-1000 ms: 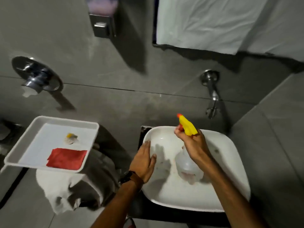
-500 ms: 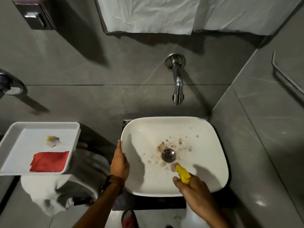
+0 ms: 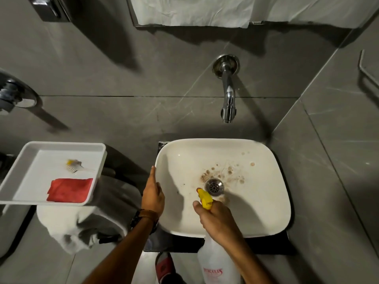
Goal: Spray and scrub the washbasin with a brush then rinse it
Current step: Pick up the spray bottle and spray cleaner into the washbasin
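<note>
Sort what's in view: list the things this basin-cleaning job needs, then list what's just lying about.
Needed for the job:
- washbasin, brown stains around the drain
- spray bottle, in the right hand
- brush, lying in the white tray
- tap, for rinsing
- left hand, steadying the basin's rim

Just lying about:
- red cloth
- crumpled towel
- wall dispenser

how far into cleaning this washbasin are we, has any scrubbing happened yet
Early: nothing looks finished. Brown stains still ring the drain of the washbasin. In hand: the right hand aims the spray bottle at the drain while the left hand rests on the rim. Left: scrubbing, since the brush lies in the tray, and rinsing; no water runs from the tap.
</note>
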{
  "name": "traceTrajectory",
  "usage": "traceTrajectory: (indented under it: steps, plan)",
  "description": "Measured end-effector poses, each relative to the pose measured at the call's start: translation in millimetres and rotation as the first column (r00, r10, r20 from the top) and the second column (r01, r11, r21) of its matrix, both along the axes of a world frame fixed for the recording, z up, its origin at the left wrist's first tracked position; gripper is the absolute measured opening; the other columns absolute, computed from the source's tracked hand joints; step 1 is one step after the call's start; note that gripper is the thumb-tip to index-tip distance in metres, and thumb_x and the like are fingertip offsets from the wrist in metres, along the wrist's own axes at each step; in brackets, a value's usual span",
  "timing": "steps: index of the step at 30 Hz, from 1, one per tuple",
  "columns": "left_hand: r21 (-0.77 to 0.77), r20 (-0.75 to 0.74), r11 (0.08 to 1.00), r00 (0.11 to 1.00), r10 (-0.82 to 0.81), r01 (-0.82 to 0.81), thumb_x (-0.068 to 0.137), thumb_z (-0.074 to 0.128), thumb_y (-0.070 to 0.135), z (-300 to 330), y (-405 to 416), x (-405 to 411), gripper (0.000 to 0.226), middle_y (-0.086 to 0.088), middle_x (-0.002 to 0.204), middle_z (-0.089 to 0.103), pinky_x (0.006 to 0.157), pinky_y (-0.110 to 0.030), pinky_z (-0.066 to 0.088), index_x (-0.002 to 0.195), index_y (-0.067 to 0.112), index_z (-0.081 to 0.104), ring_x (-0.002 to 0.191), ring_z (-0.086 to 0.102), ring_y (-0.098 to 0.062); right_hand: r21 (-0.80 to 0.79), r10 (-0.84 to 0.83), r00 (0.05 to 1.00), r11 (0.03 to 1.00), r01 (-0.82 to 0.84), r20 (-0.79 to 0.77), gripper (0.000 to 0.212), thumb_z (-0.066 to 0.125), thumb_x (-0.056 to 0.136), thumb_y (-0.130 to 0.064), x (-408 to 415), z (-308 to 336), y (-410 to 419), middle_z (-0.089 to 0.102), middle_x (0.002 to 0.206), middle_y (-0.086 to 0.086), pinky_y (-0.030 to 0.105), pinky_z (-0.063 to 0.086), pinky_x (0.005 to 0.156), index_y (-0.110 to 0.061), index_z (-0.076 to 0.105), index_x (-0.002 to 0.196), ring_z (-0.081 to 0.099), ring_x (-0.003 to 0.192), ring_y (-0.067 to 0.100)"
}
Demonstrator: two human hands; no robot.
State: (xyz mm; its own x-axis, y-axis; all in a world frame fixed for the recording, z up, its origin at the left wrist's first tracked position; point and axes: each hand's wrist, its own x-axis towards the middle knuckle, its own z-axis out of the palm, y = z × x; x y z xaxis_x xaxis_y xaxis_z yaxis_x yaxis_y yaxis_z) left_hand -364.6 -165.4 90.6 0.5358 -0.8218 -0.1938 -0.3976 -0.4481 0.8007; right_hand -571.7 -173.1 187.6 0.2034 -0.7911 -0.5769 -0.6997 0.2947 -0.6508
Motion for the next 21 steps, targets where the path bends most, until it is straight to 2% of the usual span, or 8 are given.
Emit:
traceTrajectory:
  steps: [3,6,8,10,13,17,19,21]
  plan:
    - [0.012,0.010,1.000,1.000,0.008,-0.009,0.102,0.039,0.014,-1,-1,0,0.064,-0.007,0.143,0.048,0.105,-0.050,0.047,0.155,0.035,0.011,0.118,0.056,-0.025,-0.048,-0.067,0.996,0.996,0.071,0.065,0.050,0.053,0.094,-0.050,9,4,-19,0.075,0.106,0.007,0.041,0.053,0.093,-0.042,0.053,0.142,0.068,0.099,0.034]
    - [0.028,0.013,1.000,1.000,0.011,-0.011,0.102,0.039,0.014,-2,-1,0,0.064,-0.007,0.144,0.048,0.105,-0.051,0.047,0.154,0.037,0.010,0.119,0.056,-0.026,-0.052,-0.111,0.976,0.991,0.122,0.188,0.046,0.056,0.095,-0.048,12,9,-38,0.075,0.105,0.007,0.045,0.054,0.094,-0.037,0.057,0.140,0.070,0.097,0.033]
    - [0.034,0.029,0.999,0.999,0.015,-0.016,0.102,0.039,0.014,-2,-2,0,0.064,-0.007,0.146,0.046,0.107,-0.049,0.046,0.155,0.036,0.010,0.121,0.055,-0.026,-0.042,-0.121,0.980,0.991,0.129,0.159,0.048,0.054,0.092,-0.053,12,10,-50,0.076,0.094,0.011,0.046,0.055,0.092,-0.027,0.066,0.131,0.071,0.092,0.032]
    - [0.031,0.046,0.999,0.999,0.016,-0.018,0.102,0.039,0.013,-2,-2,-1,0.064,-0.007,0.148,0.045,0.108,-0.047,0.044,0.155,0.034,0.011,0.124,0.053,-0.027,-0.008,-0.186,0.976,0.982,0.188,0.113,0.055,0.053,0.086,-0.056,9,13,-61,0.075,0.092,0.013,0.047,0.056,0.092,-0.017,0.070,0.120,0.070,0.092,0.034]
    - [0.022,0.044,1.000,0.999,0.008,-0.008,0.101,0.040,0.012,-1,-2,-1,0.065,-0.009,0.148,0.044,0.108,-0.052,0.043,0.155,0.032,0.011,0.125,0.052,-0.031,-0.004,-0.256,0.958,0.966,0.258,0.127,0.050,0.055,0.089,-0.053,-5,16,-72,0.077,0.083,0.009,0.049,0.056,0.091,-0.011,0.075,0.107,0.072,0.087,0.031]
    - [0.019,0.054,1.000,0.999,0.005,-0.006,0.100,0.041,0.012,-2,-3,0,0.066,-0.011,0.148,0.044,0.108,-0.054,0.042,0.156,0.031,0.011,0.126,0.052,-0.033,-0.015,-0.314,0.945,0.949,0.316,0.095,0.043,0.057,0.083,-0.061,-40,15,-79,0.076,0.073,0.004,0.049,0.059,0.086,-0.022,0.073,0.079,0.073,0.079,0.028]
    - [0.011,0.048,1.000,0.999,0.003,-0.004,0.100,0.043,0.013,-1,-3,0,0.067,-0.011,0.148,0.044,0.108,-0.055,0.042,0.156,0.031,0.011,0.126,0.052,-0.034,-0.014,-0.390,0.913,0.919,0.394,0.123,0.031,0.061,0.077,-0.059,-60,12,-82,0.075,0.073,0.002,0.053,0.061,0.083,-0.028,0.070,0.078,0.074,0.074,0.027]
    - [0.001,0.051,1.000,0.999,0.002,-0.002,0.099,0.043,0.013,-1,-3,-1,0.067,-0.011,0.149,0.043,0.108,-0.055,0.042,0.156,0.030,0.012,0.126,0.051,-0.034,0.000,-0.452,0.880,0.890,0.457,0.145,0.032,0.064,0.073,-0.058,-81,10,-83,0.074,0.067,-0.001,0.055,0.062,0.079,-0.029,0.072,0.083,0.073,0.064,0.024]
